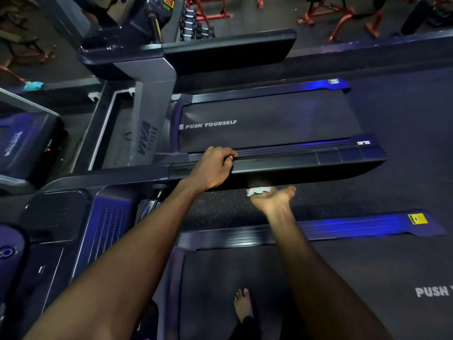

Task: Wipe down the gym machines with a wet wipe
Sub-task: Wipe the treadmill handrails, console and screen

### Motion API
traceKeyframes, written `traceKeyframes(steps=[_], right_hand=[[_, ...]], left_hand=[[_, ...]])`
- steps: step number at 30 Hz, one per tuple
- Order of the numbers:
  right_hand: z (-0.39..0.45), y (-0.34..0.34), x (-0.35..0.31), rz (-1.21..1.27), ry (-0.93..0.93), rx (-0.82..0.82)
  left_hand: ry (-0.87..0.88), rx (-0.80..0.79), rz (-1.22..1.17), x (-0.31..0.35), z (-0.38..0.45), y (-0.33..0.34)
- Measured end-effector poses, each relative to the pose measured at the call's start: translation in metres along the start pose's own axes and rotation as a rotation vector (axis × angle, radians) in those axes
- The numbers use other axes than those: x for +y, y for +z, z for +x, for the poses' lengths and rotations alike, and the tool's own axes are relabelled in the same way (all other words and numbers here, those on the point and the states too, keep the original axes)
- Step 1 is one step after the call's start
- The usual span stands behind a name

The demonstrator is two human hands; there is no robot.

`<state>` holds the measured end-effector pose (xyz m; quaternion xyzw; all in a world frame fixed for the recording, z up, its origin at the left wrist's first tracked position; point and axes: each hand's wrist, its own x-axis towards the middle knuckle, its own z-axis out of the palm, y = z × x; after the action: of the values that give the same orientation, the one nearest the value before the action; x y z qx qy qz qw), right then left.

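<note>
Gripping handrail (294, 165) (white wipe (258, 191) underneath)

We're in a gym: treadmills (267, 121) side by side, belts printed "PUSH YOURSELF", dark speckled rubber floor (220, 207), a dumbbell rack (193, 25) up top, and red weight benches (338, 15) lined along the far side.
</note>
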<state>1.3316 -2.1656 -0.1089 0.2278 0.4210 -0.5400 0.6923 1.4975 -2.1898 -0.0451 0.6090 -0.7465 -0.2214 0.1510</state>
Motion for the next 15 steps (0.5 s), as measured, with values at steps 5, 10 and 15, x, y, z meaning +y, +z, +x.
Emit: traceKeyframes(steps=[5,10,15], right_hand=[[0.0,0.004,-0.006,0.108,0.03,-0.021],[-0.005,0.019,0.064,0.059,0.169,-0.099],[-0.005,0.008,0.039,0.125,0.136,-0.055]], left_hand=[[-0.116,0.052,0.05,-0.03,-0.016,-0.021],[-0.195,0.078,0.155,-0.046,-0.032,-0.034],[-0.16,0.085,0.084,-0.061,-0.045,-0.042]])
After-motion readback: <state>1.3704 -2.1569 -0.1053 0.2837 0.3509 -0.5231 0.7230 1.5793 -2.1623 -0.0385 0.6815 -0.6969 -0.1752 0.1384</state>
